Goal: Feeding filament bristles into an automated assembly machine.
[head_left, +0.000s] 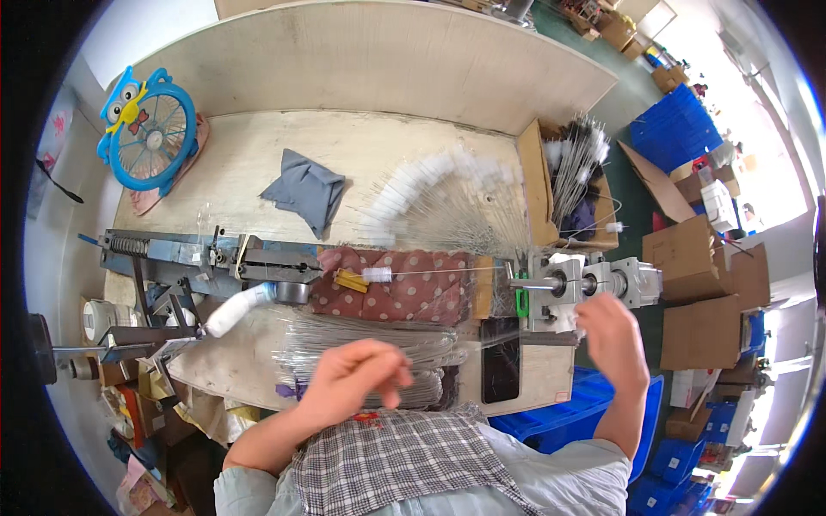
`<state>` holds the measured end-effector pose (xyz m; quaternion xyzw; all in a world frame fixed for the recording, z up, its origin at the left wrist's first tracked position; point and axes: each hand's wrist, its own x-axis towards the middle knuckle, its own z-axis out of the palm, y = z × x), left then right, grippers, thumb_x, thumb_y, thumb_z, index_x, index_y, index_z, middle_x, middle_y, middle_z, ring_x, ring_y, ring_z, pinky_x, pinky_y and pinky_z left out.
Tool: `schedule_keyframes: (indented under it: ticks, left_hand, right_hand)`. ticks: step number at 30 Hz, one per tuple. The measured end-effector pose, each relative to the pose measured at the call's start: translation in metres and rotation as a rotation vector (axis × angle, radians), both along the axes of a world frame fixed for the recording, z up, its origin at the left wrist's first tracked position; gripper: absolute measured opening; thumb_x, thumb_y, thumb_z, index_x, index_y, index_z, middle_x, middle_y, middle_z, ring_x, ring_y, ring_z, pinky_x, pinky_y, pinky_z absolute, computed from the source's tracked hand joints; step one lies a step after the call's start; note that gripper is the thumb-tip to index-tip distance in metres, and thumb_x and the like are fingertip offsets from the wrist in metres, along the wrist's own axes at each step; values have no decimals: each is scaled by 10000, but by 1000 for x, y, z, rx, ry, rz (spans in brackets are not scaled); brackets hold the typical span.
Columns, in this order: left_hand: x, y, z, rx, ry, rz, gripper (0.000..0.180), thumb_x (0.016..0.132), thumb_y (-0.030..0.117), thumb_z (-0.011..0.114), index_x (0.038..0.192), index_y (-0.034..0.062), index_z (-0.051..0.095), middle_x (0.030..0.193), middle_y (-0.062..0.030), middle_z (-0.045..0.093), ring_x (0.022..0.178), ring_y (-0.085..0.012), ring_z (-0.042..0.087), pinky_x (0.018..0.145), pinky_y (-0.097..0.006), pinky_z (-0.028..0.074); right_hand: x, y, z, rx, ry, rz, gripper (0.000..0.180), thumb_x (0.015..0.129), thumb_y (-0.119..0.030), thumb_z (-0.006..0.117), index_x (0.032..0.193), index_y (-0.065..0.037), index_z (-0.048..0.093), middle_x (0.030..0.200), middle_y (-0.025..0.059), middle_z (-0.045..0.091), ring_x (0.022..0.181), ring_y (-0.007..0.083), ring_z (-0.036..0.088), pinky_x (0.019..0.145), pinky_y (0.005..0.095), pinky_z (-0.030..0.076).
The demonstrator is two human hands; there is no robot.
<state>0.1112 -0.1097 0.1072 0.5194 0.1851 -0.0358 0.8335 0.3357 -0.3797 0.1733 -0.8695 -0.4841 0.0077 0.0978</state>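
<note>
My left hand [360, 378] is closed, fingers curled in, above the near end of a bundle of thin metal wires [370, 342]. Whatever its fingers hold, if anything, cannot be made out. Close beside a metal clamping fixture [564, 288], my right hand [613, 334] has its fingers bent together; their contents are too small to tell. A faint thin line runs between the hands. On a brown dotted cloth [413, 297] lies a white-headed wire brush [377, 274], its stem reaching toward the fixture's shaft. Next to its head is a yellow piece [351, 280].
White-tipped wire brushes [430, 193] fan out at the back, beside a cardboard box [535, 185] of more wires. A grey cloth [305, 191], a blue owl-shaped fan [151, 133] and a long metal jig [189, 254] stand leftward. A black phone [501, 361] lies near the front edge.
</note>
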Motion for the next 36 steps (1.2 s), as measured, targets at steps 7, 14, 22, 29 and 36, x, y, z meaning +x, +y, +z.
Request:
schedule_keyframes:
  ticks: [7,14,22,29,36]
  left_hand:
    - [109,-15,-41,1304,-405,166,106,824,107,603,908,42,597,939,-97,614,725,-228,642,571,-322,510]
    - [168,-6,-75,1953,-181,-69,138,695,110,619,817,87,559,812,-36,536,760,-204,592,604,-343,485]
    - [101,7,-50,1895,-401,-11,194,780,197,600,935,81,615,812,-65,548,741,-229,570,634,-349,464]
    - [17,12,-65,-343,327,459,373,917,418,495,851,75,625,676,-22,550,644,-176,527,574,-342,423]
    - [-36,60,-63,-629,-86,652,451,931,492,424,781,100,590,671,-12,546,596,-151,474,556,-314,393]
  right_hand:
    - [15,39,4,263,95,-197,104,833,-4,534,925,5,582,876,148,592,818,332,581,716,373,472]
    - [34,92,-54,209,103,22,145,794,-129,625,907,-58,682,825,141,659,752,314,621,671,371,500]
    - [39,115,-30,112,410,270,164,760,-225,642,842,-105,717,834,53,685,810,258,622,725,364,490]
    - [-17,207,-68,486,346,579,98,772,-150,631,839,-92,674,755,55,611,797,258,573,695,359,477]
    - [-52,243,-78,404,190,499,60,745,-125,627,757,-89,673,701,34,572,802,248,547,672,367,480]
